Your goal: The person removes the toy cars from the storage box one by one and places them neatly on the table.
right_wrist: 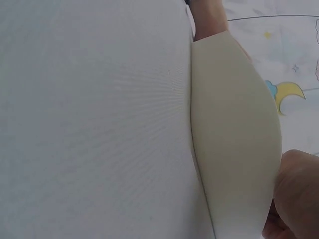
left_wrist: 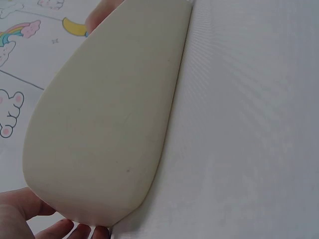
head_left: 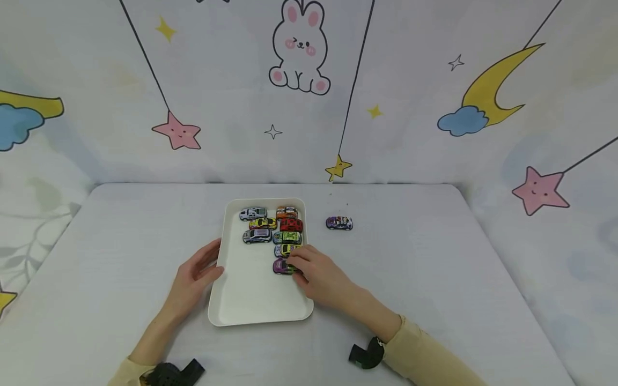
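White fabric table cover (right_wrist: 89, 124): fills the view from 7 through 11 o'clock. Smooth, cream-white tray (right_wrist: 234, 129): outer wall spans 1 to 5 o'clock, lower edge meeting the cover. Bare right hand (right_wrist: 299, 191): 4 o'clock, beside the tray's upper edge; fingertip contact hidden. Bare left forearm (right_wrist: 208, 20): 1 o'clock, partly behind the tray. Yellow crescent moon (right_wrist: 289, 91) with blue cloud (right_wrist: 271, 88), printed on white backdrop (right_wrist: 294, 50): near 3 o'clock.

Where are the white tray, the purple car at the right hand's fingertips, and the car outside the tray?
White tray (head_left: 246, 297), head view: bare inner floor.
Purple car (head_left: 280, 266), head view: uncovered end.
Car outside the tray (head_left: 339, 223), head view: middle of its body.
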Motion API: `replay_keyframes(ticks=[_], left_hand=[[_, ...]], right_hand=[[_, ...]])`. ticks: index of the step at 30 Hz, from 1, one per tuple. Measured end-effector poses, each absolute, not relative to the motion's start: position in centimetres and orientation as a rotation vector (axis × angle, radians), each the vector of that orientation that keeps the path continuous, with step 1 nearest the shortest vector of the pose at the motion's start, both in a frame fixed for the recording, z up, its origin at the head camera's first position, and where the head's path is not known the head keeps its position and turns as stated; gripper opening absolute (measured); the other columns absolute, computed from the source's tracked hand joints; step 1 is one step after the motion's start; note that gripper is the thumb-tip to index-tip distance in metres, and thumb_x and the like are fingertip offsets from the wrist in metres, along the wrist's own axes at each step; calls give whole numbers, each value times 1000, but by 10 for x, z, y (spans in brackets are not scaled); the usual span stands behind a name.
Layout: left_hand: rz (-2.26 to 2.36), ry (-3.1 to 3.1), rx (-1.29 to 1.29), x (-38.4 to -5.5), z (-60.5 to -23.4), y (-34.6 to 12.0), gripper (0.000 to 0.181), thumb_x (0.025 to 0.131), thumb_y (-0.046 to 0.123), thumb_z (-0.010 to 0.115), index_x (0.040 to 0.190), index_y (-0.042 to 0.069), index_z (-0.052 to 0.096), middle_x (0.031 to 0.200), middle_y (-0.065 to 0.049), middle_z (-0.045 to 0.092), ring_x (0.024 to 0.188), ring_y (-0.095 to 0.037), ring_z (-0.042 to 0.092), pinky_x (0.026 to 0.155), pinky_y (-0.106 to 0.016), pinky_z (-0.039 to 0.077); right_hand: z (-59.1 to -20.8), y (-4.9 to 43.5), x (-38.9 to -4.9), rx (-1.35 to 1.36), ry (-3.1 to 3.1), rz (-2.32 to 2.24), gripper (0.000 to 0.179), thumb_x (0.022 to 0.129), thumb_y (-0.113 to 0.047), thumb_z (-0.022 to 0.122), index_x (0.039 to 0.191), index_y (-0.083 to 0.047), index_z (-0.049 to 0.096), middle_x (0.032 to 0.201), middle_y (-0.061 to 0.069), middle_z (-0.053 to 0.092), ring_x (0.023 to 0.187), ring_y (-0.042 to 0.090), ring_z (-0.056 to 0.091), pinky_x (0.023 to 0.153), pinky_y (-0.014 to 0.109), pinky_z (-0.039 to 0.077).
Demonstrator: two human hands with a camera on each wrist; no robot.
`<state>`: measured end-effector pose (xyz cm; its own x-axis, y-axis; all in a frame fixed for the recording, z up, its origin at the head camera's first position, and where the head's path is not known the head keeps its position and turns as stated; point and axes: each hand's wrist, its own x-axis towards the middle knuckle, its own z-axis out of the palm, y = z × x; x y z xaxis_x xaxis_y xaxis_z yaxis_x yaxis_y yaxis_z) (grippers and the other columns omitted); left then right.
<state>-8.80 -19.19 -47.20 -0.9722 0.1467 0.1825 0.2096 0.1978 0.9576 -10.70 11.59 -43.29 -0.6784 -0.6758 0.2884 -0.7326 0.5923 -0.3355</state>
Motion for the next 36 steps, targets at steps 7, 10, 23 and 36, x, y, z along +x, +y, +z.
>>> replay_keyframes(ticks=[7, 10, 23, 36], left_hand=[[-1937, -2371, -371, -89, -473, -192, 55, 96, -2, 61, 147, -5, 41, 147, -33, 43, 127, 5, 51, 98, -9, 46], [-1940, -2369, -378, -90, -473, -192, 55, 96, -2, 61, 147, -6, 41, 147, -33, 43, 127, 4, 51, 98, -9, 46], [-1918, -2369, -367, -89, -472, -192, 55, 95, -3, 62, 146, -7, 42, 146, -36, 43, 126, 5, 52, 98, -9, 46], [-1918, -2382, -349, -87, -471, -191, 56, 95, -1, 62, 147, -5, 42, 148, -31, 44, 125, 7, 51, 98, -10, 47]], right_hand=[[-428, 114, -106, 1214, -2743, 603, 30, 87, -5, 74, 117, -5, 70, 117, 6, 69, 109, 21, 61, 95, 31, 56], [-426, 113, -106, 1227, -2751, 582, 30, 86, -5, 74, 116, -6, 70, 116, 6, 70, 109, 21, 62, 96, 32, 55], [-430, 112, -106, 1290, -2768, 558, 30, 89, -8, 73, 118, -11, 70, 118, 2, 69, 113, 20, 63, 102, 33, 51], [-446, 117, -106, 1262, -2474, 780, 36, 86, -11, 78, 121, -8, 70, 118, 5, 68, 111, 19, 63, 97, 29, 54]])
